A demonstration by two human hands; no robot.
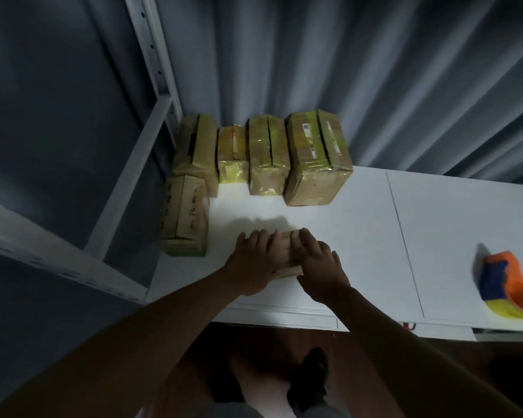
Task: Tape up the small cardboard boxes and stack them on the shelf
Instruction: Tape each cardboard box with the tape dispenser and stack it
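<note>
White bench (360, 242) backed by grey curtain (375, 70), shelf frame (151, 55) at left. Five taped boxes (266, 155) are lined at the back-left. One small box (287, 260) near the front edge is pressed under both hands — left hand (251, 267) grip flat on top, right hand (317, 267) likewise. Tape dispenser (504, 285) far right.

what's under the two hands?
A small cardboard box on the white table. The left hand and right hand rest on its top; only its near edge and top strip show, so any tape is hidden.
</note>
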